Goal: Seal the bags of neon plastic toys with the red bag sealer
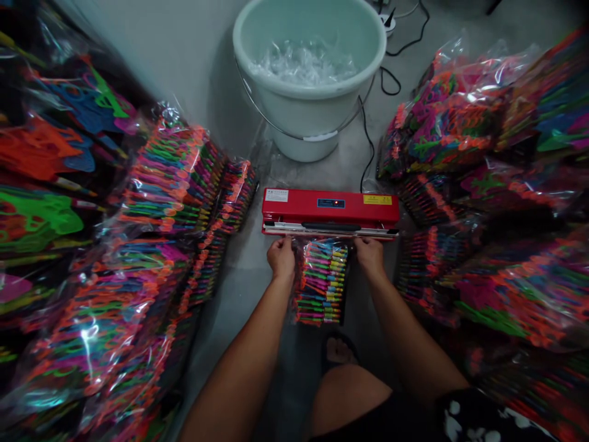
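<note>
A clear plastic bag [322,282] packed with rows of colourful small plastic pieces hangs in front of a red vacuum sealer [294,212]. My left hand [281,256] pinches the bag's upper left corner. At the upper right corner, my right hand [369,253] grips the bag in the same way, fingers closed. The bag's top edge lies at the front of the sealer, along its pale strip; I cannot tell how far it goes in. A small red light glows on the sealer's panel.
Behind the sealer stands a pale bucket [306,116] with crumpled clear plastic inside. Filled bags [170,178] are piled on the left, and more bags [460,123] on the right. A black cable [367,141] runs back to a power strip [388,23].
</note>
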